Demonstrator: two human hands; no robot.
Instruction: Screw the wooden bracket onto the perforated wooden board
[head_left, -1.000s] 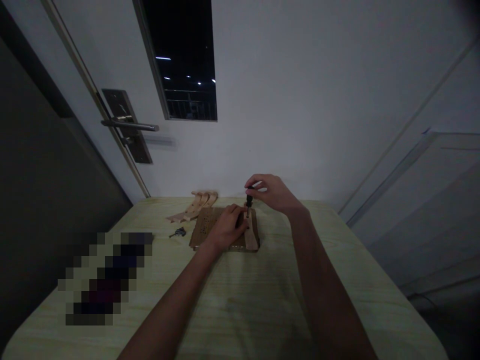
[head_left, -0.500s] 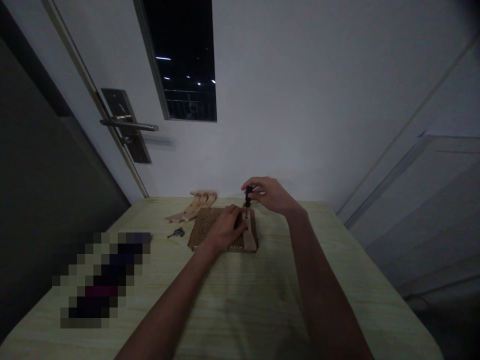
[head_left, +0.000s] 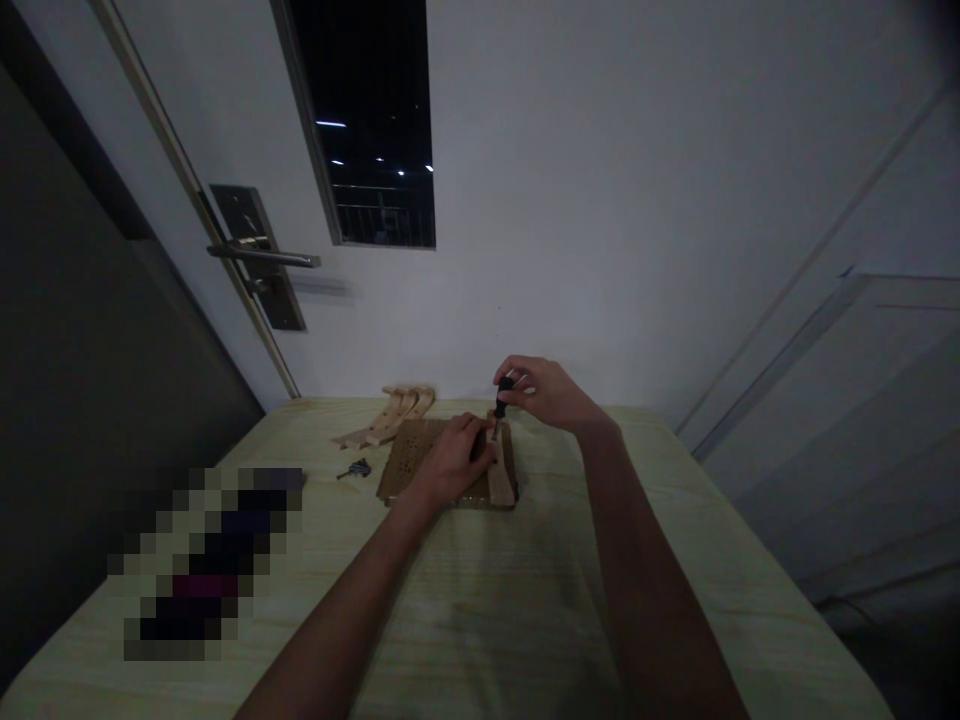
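My right hand (head_left: 546,392) is closed round the black handle of a screwdriver (head_left: 502,397), its shaft pointing down at a pale wooden piece (head_left: 501,483). That piece lies along the right side of a brown cardboard slab (head_left: 405,450) with small holes in it. Over the slab, my left hand (head_left: 456,455) grips the wooden piece, thumb and fingers at its left edge near the screwdriver tip. Whether a screw sits under the tip is too small to tell.
Several curved wooden pieces (head_left: 401,410) lie behind the slab at left. A little pile of screws (head_left: 358,468) is left of the slab on the wood-grain table (head_left: 450,610). A blurred dark item (head_left: 217,550) lies at front left. A door with a handle (head_left: 274,257) rises behind.
The screwdriver's handle has tilted slightly to the right together with my right hand. My left hand stays on the wooden piece. The whole view has shifted a little.
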